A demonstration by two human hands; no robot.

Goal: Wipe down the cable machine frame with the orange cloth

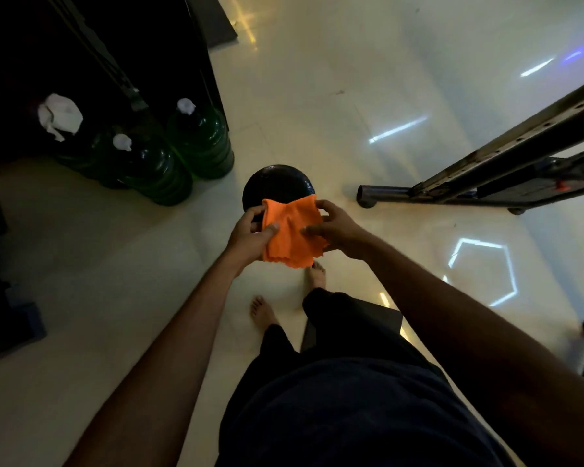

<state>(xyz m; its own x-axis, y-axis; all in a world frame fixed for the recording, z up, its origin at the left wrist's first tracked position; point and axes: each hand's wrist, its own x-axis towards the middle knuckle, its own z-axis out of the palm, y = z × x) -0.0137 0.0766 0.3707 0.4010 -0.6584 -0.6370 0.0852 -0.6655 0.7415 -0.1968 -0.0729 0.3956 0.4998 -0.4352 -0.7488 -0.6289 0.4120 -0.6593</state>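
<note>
An orange cloth (292, 230) hangs between both hands at the middle of the head view, above the pale floor. My left hand (250, 235) pinches its left edge, thumb on the front of the fabric. My right hand (338, 230) grips the right edge with the thumb pressed on the cloth. The cable machine frame (506, 156) is a dark metal post with a row of holes, slanting up to the right from a tubular floor base (385, 193). Both hands are well left of the frame and apart from it.
A round black plate (277, 180) lies on the floor just beyond the cloth. Three green jugs (182, 153) with white caps stand at the left against dark equipment. My bare feet (263, 310) are below the hands. Dark items line the left edge.
</note>
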